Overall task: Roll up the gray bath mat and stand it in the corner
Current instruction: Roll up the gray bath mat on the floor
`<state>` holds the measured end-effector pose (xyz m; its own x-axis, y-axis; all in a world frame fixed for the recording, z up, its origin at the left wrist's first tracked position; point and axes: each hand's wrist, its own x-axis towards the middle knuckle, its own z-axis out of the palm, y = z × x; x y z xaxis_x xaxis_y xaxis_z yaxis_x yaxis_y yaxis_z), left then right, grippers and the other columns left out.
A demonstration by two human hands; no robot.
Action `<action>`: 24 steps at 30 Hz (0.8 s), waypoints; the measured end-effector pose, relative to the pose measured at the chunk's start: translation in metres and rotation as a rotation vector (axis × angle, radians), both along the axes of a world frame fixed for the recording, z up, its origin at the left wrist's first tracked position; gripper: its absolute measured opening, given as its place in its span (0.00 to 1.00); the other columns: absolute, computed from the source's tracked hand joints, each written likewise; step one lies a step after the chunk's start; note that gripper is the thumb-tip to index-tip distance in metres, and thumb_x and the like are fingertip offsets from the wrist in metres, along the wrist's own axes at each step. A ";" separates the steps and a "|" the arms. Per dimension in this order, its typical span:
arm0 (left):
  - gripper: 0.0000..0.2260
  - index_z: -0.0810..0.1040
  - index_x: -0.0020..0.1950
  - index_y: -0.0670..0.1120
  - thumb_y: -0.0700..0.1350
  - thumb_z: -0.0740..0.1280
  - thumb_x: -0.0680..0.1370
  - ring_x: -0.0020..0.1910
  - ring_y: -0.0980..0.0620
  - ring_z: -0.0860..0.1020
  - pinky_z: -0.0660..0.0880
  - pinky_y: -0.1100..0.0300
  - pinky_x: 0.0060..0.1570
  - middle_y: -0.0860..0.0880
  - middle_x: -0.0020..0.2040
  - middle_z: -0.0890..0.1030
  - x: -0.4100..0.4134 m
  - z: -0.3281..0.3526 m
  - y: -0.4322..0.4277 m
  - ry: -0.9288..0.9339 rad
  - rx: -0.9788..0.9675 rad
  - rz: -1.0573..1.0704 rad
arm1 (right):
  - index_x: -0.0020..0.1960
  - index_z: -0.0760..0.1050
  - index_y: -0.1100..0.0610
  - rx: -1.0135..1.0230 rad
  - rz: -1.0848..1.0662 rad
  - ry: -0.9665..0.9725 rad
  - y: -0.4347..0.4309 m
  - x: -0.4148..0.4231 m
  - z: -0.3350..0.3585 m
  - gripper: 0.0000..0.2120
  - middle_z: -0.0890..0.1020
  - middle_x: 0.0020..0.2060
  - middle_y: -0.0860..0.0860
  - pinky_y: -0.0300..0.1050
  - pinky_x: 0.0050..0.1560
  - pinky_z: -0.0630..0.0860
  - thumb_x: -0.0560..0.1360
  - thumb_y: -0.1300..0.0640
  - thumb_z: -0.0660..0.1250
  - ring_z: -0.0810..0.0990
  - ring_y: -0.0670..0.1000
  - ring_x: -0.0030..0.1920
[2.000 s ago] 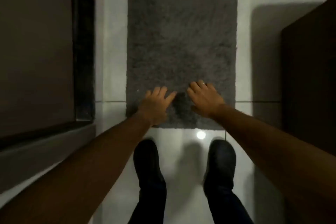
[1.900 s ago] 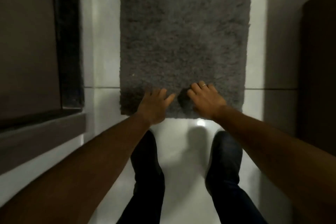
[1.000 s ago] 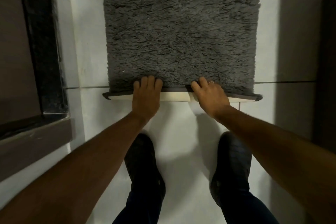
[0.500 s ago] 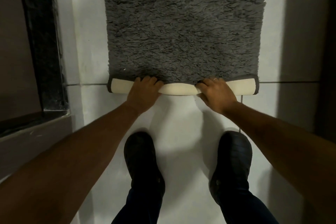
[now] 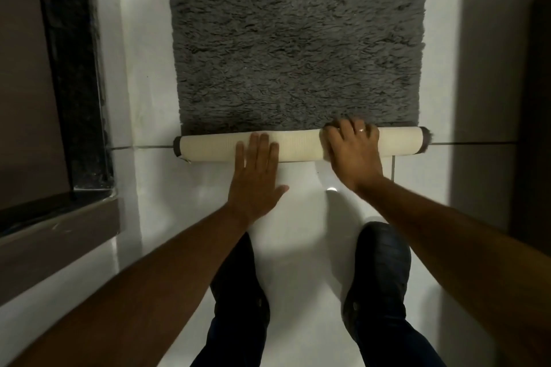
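The left hand lay flat, fingers together, tips on the mat roll; the right hand curled over it.

Gray bath mat, near edge rolled

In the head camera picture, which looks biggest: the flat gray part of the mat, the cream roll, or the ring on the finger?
1. Flat shaggy gray part of the bath mat, by far.
2. Cream-backed rolled part, a narrow tube across the mat's width.
3. Thin ring on the right hand, tiny.

All lie at similar distance, so the order is safe.
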<state>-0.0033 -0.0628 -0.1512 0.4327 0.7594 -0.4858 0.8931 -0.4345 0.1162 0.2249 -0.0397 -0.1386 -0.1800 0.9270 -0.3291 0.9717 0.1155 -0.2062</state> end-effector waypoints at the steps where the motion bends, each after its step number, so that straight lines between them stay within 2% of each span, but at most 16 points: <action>1: 0.45 0.49 0.79 0.37 0.64 0.63 0.74 0.78 0.34 0.46 0.47 0.33 0.73 0.33 0.79 0.49 -0.001 -0.005 0.002 0.032 -0.028 -0.016 | 0.68 0.70 0.60 0.026 0.011 0.019 -0.009 -0.001 -0.002 0.21 0.72 0.69 0.62 0.69 0.68 0.61 0.78 0.54 0.65 0.67 0.65 0.70; 3: 0.54 0.41 0.79 0.38 0.69 0.65 0.71 0.77 0.35 0.39 0.43 0.34 0.73 0.34 0.79 0.41 -0.002 -0.009 0.017 0.062 -0.047 -0.044 | 0.77 0.59 0.61 -0.038 0.053 -0.003 -0.023 -0.001 -0.006 0.33 0.60 0.78 0.61 0.72 0.73 0.48 0.81 0.41 0.55 0.54 0.63 0.78; 5: 0.57 0.38 0.79 0.39 0.71 0.66 0.69 0.77 0.36 0.37 0.43 0.34 0.73 0.35 0.79 0.39 -0.002 -0.012 0.035 0.084 -0.038 -0.074 | 0.80 0.46 0.61 -0.112 0.099 -0.098 -0.021 0.000 -0.014 0.44 0.48 0.80 0.60 0.72 0.74 0.43 0.77 0.30 0.47 0.42 0.60 0.79; 8: 0.57 0.41 0.79 0.40 0.71 0.68 0.68 0.78 0.36 0.41 0.44 0.32 0.72 0.37 0.80 0.43 0.002 -0.012 0.062 0.065 0.061 -0.066 | 0.80 0.41 0.61 -0.108 0.110 -0.173 0.009 0.000 -0.027 0.52 0.43 0.80 0.59 0.72 0.74 0.42 0.73 0.23 0.44 0.38 0.60 0.79; 12: 0.47 0.50 0.80 0.44 0.64 0.68 0.72 0.78 0.35 0.49 0.47 0.30 0.72 0.38 0.80 0.53 0.002 -0.008 0.079 -0.046 0.319 0.004 | 0.80 0.43 0.60 -0.078 0.079 -0.170 0.059 0.004 -0.026 0.49 0.45 0.80 0.59 0.72 0.74 0.43 0.74 0.24 0.39 0.40 0.60 0.79; 15: 0.48 0.49 0.80 0.47 0.62 0.72 0.70 0.78 0.35 0.50 0.47 0.29 0.71 0.39 0.79 0.55 0.002 -0.007 0.084 0.006 0.224 0.013 | 0.80 0.45 0.58 -0.021 0.081 -0.158 0.077 0.005 -0.018 0.47 0.47 0.80 0.59 0.73 0.73 0.44 0.75 0.25 0.41 0.42 0.61 0.79; 17: 0.48 0.50 0.80 0.48 0.60 0.73 0.69 0.76 0.35 0.56 0.49 0.29 0.70 0.39 0.77 0.60 0.005 -0.009 0.105 0.065 0.174 0.028 | 0.80 0.48 0.57 0.017 0.093 -0.134 0.076 0.005 -0.014 0.44 0.53 0.80 0.60 0.74 0.73 0.44 0.76 0.27 0.46 0.46 0.63 0.79; 20: 0.39 0.63 0.75 0.47 0.56 0.75 0.69 0.62 0.37 0.71 0.65 0.34 0.63 0.39 0.65 0.74 0.008 -0.008 0.143 0.092 0.193 0.014 | 0.79 0.52 0.57 0.014 0.157 -0.147 0.079 0.010 -0.014 0.44 0.64 0.75 0.62 0.74 0.73 0.49 0.74 0.30 0.58 0.59 0.65 0.75; 22: 0.33 0.69 0.70 0.46 0.55 0.75 0.70 0.56 0.37 0.74 0.69 0.38 0.57 0.39 0.59 0.77 0.008 -0.006 0.152 0.073 0.197 -0.010 | 0.76 0.57 0.57 0.023 0.179 -0.154 0.087 0.014 -0.012 0.39 0.71 0.69 0.62 0.73 0.70 0.57 0.75 0.36 0.64 0.68 0.65 0.69; 24: 0.30 0.70 0.68 0.47 0.55 0.73 0.70 0.56 0.38 0.75 0.68 0.39 0.57 0.40 0.59 0.78 0.006 -0.002 0.145 0.052 0.104 -0.001 | 0.74 0.60 0.56 -0.003 0.208 -0.130 0.085 0.017 -0.008 0.33 0.75 0.65 0.61 0.70 0.68 0.63 0.77 0.41 0.64 0.72 0.64 0.64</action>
<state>0.0025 0.0826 -0.1527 0.4099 0.8062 -0.4266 0.8962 -0.4429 0.0242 0.2418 0.0449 -0.1467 -0.3233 0.8733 -0.3645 0.9453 0.3158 -0.0819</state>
